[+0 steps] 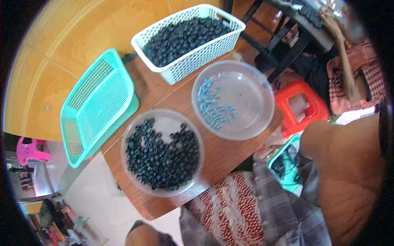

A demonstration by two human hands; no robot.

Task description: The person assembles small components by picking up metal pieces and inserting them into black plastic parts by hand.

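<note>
Neither of my hands shows. My right arm (349, 172) is bent and large at the right rim, its hand out of the picture. At the lower edge, a patch of bare skin (143, 237) beside dark cloth shows; which body part it is I cannot tell. Before me, on a small brown wooden table (219, 164), stands a clear round bowl (165, 125) with many small black ring-shaped pieces (162, 160). Right of it and farther off, another clear bowl (250, 98) has small light-blue pieces (213, 108) gathered along its left side.
A white perforated basket (197, 63) full of black round pieces stands at the back. A turquoise basket (100, 98) leans at the left. At the right are a red stool (303, 106), a turquoise container (293, 184) and another person's arm (344, 57) by a dark table. A pink stool (30, 151) stands far left.
</note>
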